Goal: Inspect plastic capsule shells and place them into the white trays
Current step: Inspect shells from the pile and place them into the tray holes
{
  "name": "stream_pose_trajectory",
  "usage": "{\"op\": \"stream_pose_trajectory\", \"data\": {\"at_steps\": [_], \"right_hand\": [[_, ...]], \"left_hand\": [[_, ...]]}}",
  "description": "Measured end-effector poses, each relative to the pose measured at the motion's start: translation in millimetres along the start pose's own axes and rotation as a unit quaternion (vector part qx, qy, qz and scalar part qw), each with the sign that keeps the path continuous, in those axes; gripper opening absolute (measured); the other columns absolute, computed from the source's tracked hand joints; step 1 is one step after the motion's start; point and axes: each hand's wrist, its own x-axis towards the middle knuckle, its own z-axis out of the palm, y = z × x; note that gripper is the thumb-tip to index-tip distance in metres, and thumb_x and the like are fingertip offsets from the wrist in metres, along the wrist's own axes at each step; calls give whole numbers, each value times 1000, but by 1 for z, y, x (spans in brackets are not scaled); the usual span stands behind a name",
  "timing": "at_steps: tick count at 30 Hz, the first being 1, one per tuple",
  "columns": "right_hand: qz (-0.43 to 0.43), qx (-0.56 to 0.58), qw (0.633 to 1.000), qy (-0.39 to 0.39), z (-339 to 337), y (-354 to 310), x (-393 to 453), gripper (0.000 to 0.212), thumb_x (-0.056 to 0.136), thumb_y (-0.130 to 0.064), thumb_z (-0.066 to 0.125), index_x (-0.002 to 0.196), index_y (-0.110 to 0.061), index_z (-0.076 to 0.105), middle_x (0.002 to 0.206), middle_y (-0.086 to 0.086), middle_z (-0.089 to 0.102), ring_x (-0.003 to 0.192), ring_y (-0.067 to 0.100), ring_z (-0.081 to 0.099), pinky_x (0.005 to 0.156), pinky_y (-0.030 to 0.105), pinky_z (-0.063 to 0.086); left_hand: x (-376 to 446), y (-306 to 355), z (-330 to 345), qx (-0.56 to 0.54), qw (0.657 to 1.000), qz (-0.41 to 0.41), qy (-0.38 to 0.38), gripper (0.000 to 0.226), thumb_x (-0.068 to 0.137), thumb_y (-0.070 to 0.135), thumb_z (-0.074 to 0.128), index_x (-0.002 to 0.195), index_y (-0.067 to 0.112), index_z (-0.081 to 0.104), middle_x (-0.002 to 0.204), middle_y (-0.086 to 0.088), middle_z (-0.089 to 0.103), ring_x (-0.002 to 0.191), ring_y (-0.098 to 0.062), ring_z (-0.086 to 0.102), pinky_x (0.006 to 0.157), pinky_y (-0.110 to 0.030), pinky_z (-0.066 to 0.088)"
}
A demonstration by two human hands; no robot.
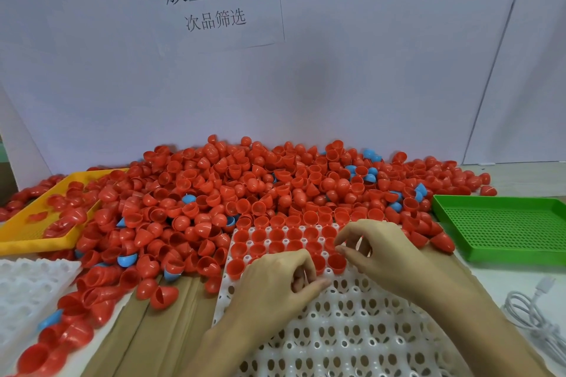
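Note:
A white tray [352, 330] with rows of round pockets lies in front of me; its far three rows hold red capsule shells [277, 235], open side up. My left hand [275, 288] hovers over the tray's near-left part with its fingers curled, and no shell shows in it. My right hand [379, 249] is over the tray's far right, thumb and forefinger pinching at a red shell [330, 243] in the second row. A big heap of red shells [245, 186] with a few blue shells [127, 260] mixed in lies behind and to the left.
A yellow tray [18, 238] holding several red shells sits at the left, and a green perforated tray [502, 226] at the right. A second white tray [27, 284] is at the near left. A white cable [530, 315] lies at the near right. A white board stands behind the heap.

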Motion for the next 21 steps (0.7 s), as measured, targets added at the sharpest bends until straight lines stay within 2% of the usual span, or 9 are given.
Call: {"op": "stream_pose_trajectory", "data": {"at_steps": [5, 10, 14, 17, 21], "right_hand": [[-2, 52, 998, 17, -2, -1, 1, 8, 100, -31, 70, 96, -28, 76, 78, -15, 70, 70, 0, 70, 66, 15, 55], [4, 78, 996, 36, -1, 0, 1, 24, 104, -32, 63, 87, -20, 75, 73, -6, 72, 64, 6, 70, 64, 20, 56], [-3, 84, 995, 53, 0, 0, 2, 25, 105, -32, 61, 87, -23, 75, 72, -9, 70, 67, 7, 68, 65, 25, 56], [-9, 98, 993, 65, -2, -1, 2, 21, 105, -32, 61, 89, -29, 75, 72, -16, 69, 72, 4, 69, 65, 19, 54], [-9, 107, 992, 73, -2, 1, 1, 21, 106, -31, 61, 89, -29, 74, 72, -16, 69, 71, 5, 68, 66, 21, 55]], "left_hand": [[1, -2, -2, 13, 1000, 1, -15, 35, 92, 61, 69, 81, 29, 67, 68, 12, 63, 70, -5, 60, 65, -13, 43], [10, -2, -11, -55, 993, -69, -75, 28, 86, 56, 79, 80, 30, 72, 74, 14, 70, 66, 2, 60, 68, -14, 49], [39, -6, -29, -115, 980, -123, -107, 30, 91, 60, 70, 83, 32, 75, 78, 13, 74, 62, 4, 62, 65, -13, 52], [77, -20, -36, -75, 987, -134, -51, 26, 95, 52, 69, 83, 30, 74, 73, 9, 73, 55, 0, 59, 59, -16, 50], [133, -45, -31, 52, 989, -123, 63, 15, 99, 36, 69, 90, 25, 68, 78, 9, 68, 72, -2, 62, 65, -17, 44]]}}
